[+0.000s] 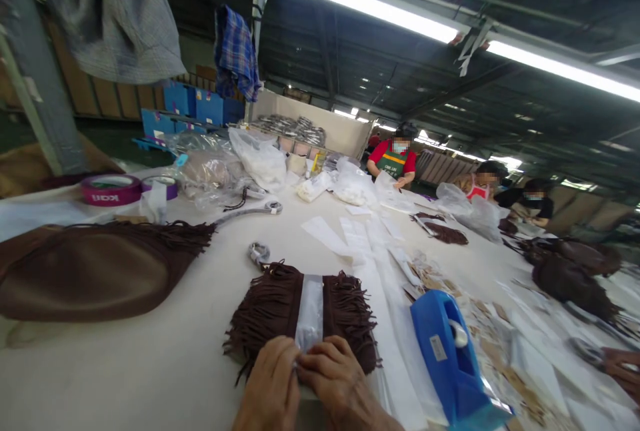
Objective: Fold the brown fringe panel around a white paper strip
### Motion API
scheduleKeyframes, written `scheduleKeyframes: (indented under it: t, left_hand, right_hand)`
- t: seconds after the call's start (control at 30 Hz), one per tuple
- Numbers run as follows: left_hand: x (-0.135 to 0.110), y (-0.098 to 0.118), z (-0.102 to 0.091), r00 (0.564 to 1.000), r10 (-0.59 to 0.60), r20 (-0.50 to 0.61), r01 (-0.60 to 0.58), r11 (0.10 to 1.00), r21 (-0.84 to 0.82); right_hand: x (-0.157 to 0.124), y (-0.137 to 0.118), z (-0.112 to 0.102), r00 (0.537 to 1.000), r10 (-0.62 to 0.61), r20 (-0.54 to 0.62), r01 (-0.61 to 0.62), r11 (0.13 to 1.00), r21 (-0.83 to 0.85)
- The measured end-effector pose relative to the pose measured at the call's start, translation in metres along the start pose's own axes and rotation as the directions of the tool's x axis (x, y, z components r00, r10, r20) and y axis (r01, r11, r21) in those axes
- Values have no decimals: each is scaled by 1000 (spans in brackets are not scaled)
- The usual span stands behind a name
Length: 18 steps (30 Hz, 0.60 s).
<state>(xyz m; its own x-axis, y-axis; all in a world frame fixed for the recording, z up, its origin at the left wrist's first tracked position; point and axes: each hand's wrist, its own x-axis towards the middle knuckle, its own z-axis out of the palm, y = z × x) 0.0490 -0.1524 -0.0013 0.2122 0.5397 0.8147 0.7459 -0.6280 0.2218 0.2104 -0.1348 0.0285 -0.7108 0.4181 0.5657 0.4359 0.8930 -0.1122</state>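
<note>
A dark brown fringed bag [275,301] lies on the table in front of me, with a whitish translucent strip [311,307] running down its middle. At the strip's near end, my left hand [273,377] is closed, thumb and fingers pinching the strip. My right hand [337,374] is pinched on it too, its fingertips touching those of the left. The hands cover the bag's near edge. Beyond the bag sits a small coil of wrapped grey strap or chain [259,253]. A larger brown bag [85,271] with fringe lies to the left.
A blue tape dispenser [440,351] stands to the right, beside white paper strips [370,244] and brown scraps. Purple tape rolls [111,189] and plastic bags [260,157] lie farther back. A person in a green apron [393,163] works across the table; others sit at right.
</note>
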Motion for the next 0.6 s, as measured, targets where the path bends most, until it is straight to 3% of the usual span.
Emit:
scheduleKeyframes:
  t: [0.03, 0.1, 0.13, 0.2, 0.27, 0.33, 0.4, 0.5, 0.6]
  left_hand:
    - [10, -1, 0, 999, -9, 32, 8, 1000, 30]
    - [27, -4, 5, 979, -6, 205, -13, 996, 92]
    - [34, -5, 9, 943, -5, 333, -32, 994, 105]
    - [41, -8, 15, 830, -7, 557, -55, 994, 94]
    - [41, -9, 19, 727, -16, 686, -35, 998, 60]
    - [39, -8, 19, 688, -36, 725, 11, 999, 39]
    - [38, -6, 16, 671, -59, 739, 60, 998, 25]
    - [41, -6, 9, 608, -91, 789, 126, 992, 17]
    - [51, -15, 1, 553, -99, 827, 141, 990, 24]
  right_hand:
    - [-2, 0, 3, 999, -18, -33, 17, 1000, -23]
    - [-7, -1, 8, 992, -28, -126, 21, 998, -60]
    - [-9, -2, 9, 986, -33, -162, 23, 998, -64]
    - [-12, -6, 3, 979, -32, -199, 25, 999, -39]
    - [-10, -10, -12, 978, 16, -210, -15, 1000, 4]
    - [-3, -13, -26, 963, 128, -236, -131, 991, 2]
    - [3, -12, -31, 942, 231, -245, -265, 957, -115]
    - [1, -2, -14, 926, 253, -280, -351, 851, -392]
    - [-16, 11, 12, 942, 232, -243, -330, 771, -544]
